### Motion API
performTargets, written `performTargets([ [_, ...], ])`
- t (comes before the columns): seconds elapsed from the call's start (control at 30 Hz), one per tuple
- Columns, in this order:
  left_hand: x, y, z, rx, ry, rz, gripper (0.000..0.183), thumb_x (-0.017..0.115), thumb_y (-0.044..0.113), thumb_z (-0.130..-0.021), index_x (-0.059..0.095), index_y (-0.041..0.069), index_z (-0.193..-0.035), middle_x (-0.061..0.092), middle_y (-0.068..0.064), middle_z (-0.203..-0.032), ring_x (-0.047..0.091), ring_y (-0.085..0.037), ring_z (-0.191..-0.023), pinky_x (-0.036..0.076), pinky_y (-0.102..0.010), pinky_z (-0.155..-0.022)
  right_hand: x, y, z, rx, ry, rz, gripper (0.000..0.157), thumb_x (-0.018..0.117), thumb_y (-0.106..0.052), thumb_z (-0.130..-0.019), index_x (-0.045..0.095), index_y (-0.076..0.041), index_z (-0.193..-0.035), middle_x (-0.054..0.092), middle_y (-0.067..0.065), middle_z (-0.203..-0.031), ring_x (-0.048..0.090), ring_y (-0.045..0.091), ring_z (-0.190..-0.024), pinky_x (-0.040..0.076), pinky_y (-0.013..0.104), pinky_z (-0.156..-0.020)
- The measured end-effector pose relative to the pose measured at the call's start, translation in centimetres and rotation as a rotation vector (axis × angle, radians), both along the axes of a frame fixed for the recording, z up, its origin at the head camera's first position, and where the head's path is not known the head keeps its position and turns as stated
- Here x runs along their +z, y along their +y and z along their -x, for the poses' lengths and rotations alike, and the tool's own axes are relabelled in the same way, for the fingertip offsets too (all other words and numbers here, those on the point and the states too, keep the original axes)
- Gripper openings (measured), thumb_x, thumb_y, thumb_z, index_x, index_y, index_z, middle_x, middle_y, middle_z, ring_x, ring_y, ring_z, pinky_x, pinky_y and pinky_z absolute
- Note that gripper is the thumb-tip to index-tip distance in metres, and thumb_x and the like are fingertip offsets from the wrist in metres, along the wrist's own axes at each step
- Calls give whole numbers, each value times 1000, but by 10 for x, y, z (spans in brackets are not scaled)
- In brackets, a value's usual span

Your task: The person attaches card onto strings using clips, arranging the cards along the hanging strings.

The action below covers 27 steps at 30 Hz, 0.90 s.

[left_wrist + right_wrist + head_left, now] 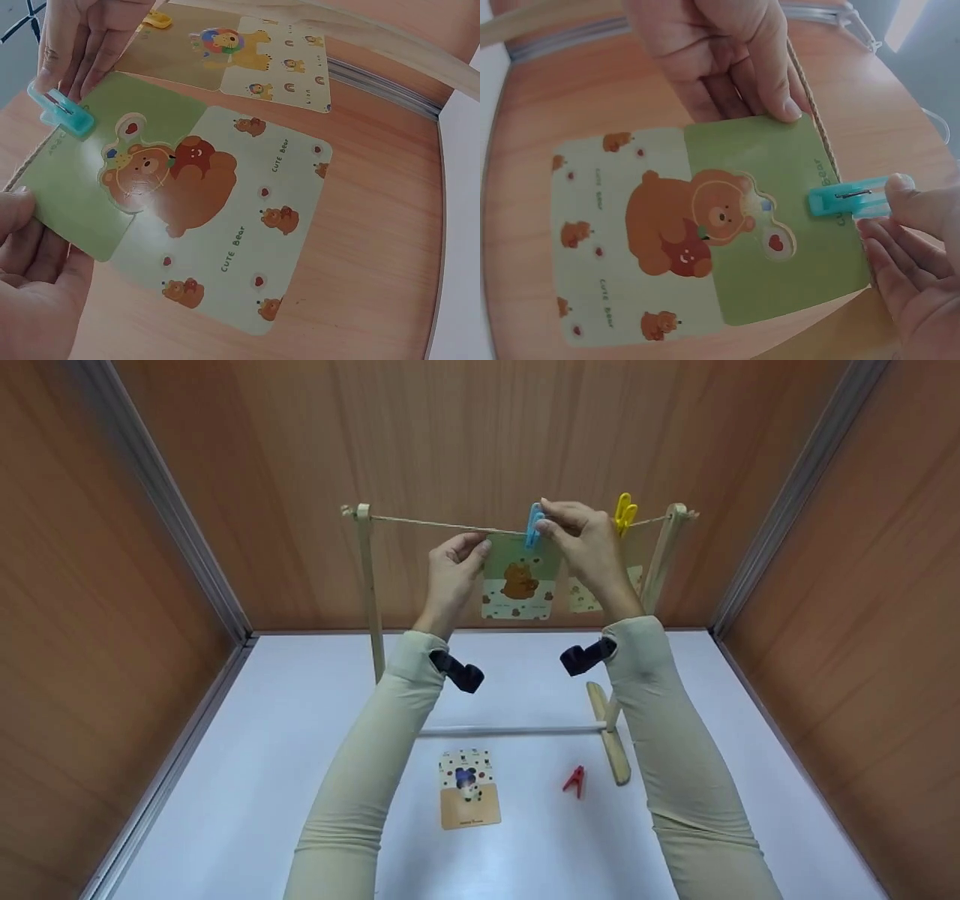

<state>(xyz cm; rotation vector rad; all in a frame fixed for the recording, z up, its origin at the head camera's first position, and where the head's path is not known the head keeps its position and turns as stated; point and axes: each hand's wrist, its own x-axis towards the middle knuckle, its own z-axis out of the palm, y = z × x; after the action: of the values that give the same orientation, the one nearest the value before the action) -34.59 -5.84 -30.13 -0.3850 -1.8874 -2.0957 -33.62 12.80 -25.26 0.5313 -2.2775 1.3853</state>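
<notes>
A green and white card with a bear picture hangs at the twine line. My left hand pinches its upper left corner between thumb and fingers. A light blue clothespin sits over the card's top edge, at the line. The thumb and fingers of my right hand pinch the handle end of that clothespin. Behind my right hand, a second card with a lion picture hangs by a yellow clothespin, partly hidden in the head view.
Wooden posts hold the line at both ends. A white rod and a wooden foot form the stand's base. On the white table lie a tan and cream card and a red clothespin. Wood-grain panels surround the table.
</notes>
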Motion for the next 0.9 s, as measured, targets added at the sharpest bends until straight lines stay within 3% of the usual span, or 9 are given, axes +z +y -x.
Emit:
performTargets([
  [0.2,-3,-2,-1,-79,1,-42,30,50,6,-99,58,-5,-126,61,-19,-126,60,-21,-113,49,-33,-99,-5,1,-1,34,30,145,39,62,-19,-93,59,-9,-131,63,9,-127,61,18,-114,47,23,-99],
  [0.43,-8,-6,-4,-143,1,-34,35,44,12,-102,53,4,-135,56,-12,-136,57,-21,-120,46,-35,-102,-11,5,-3,84,101,310,41,62,-15,-93,56,-3,-132,63,12,-128,61,17,-114,47,25,-100],
  [0.63,-18,-11,-6,-187,-4,-18,37,43,17,-103,50,10,-139,55,-9,-138,56,-21,-123,42,-37,-106,-20,10,-6,105,156,369,42,62,-17,-94,55,-2,-133,64,12,-125,62,21,-115,48,26,-99],
  [0.9,-40,-25,-9,-237,-63,-1,41,41,22,-104,43,14,-144,50,-8,-144,50,-22,-130,34,-44,-112,-40,20,-12,132,83,395,42,62,-20,-94,56,-6,-133,64,10,-127,62,20,-116,46,27,-101],
])
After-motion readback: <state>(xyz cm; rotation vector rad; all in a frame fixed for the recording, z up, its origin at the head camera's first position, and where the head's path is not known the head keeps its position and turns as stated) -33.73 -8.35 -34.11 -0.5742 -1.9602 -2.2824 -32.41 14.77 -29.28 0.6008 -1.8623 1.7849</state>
